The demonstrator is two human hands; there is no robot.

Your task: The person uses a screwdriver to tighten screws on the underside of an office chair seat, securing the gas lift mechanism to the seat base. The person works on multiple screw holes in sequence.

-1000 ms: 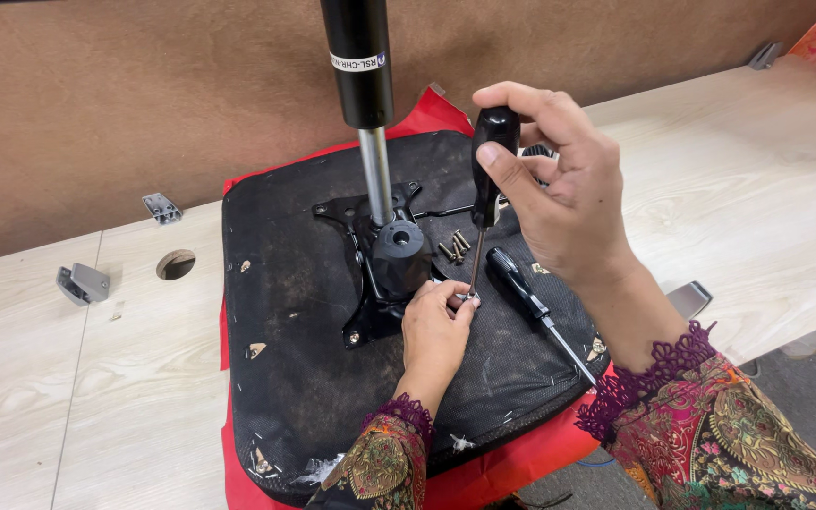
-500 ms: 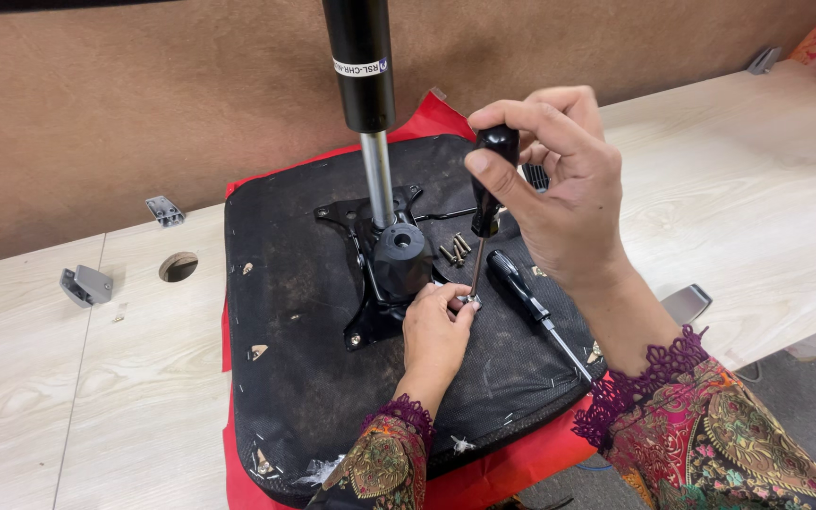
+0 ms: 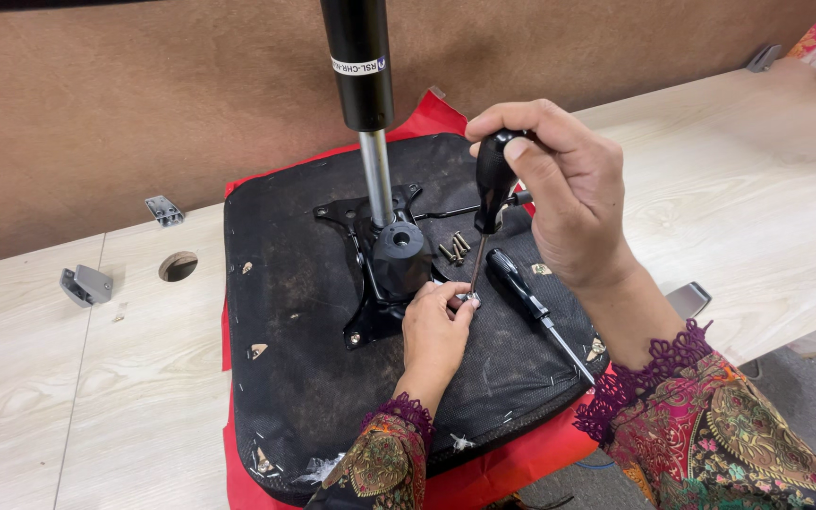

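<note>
An upturned chair seat (image 3: 304,349) with a black underside lies on the table, a black metal mounting plate (image 3: 370,283) and an upright gas cylinder (image 3: 361,85) fixed to it. My right hand (image 3: 569,198) grips the black handle of a screwdriver (image 3: 491,189) held upright, its tip down at the plate's corner. My left hand (image 3: 436,331) rests on the seat and pinches a small screw at that tip. A second screwdriver (image 3: 531,302) lies on the seat to the right. Several loose screws (image 3: 455,247) lie beside the plate.
The light wooden table (image 3: 68,378) has a round cable hole (image 3: 178,266) and two grey metal brackets (image 3: 87,283) to the left of the seat. A brown wall panel runs behind. The table's front edge drops off at the right.
My right hand has turned on the screwdriver handle, fingers shifting over its top. My left hand stays at the screw by the tip.
</note>
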